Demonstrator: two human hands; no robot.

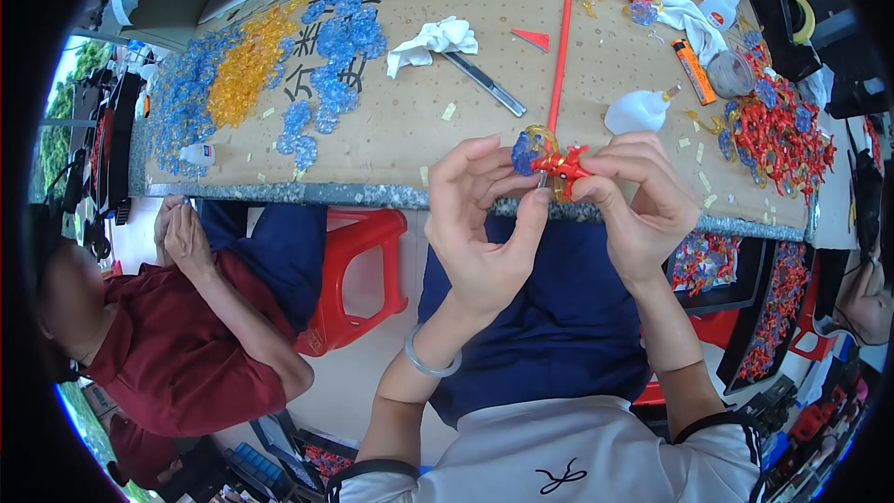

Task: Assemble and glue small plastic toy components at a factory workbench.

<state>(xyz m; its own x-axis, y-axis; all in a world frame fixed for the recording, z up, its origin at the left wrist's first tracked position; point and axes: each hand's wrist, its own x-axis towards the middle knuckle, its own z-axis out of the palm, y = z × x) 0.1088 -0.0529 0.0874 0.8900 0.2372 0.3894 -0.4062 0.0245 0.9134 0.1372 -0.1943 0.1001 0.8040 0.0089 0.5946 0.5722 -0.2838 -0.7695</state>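
Between my two hands, just over the table's near edge, is a small red plastic figurine with a clear yellow loop and a clear blue flower-like piece at its left end. My right hand pinches the red end between thumb and fingers. The curved fingers and thumb of my left hand close about the blue end. A thin silvery bit shows above the left thumb tip; what it is I cannot make out. Just beyond, a white squeeze bottle lies tilted on the table.
Clear blue pieces and yellow pieces are heaped at the left. Red figurines pile up at the right. A utility knife, white cloth, red rod and orange glue box lie between. Another person sits at left.
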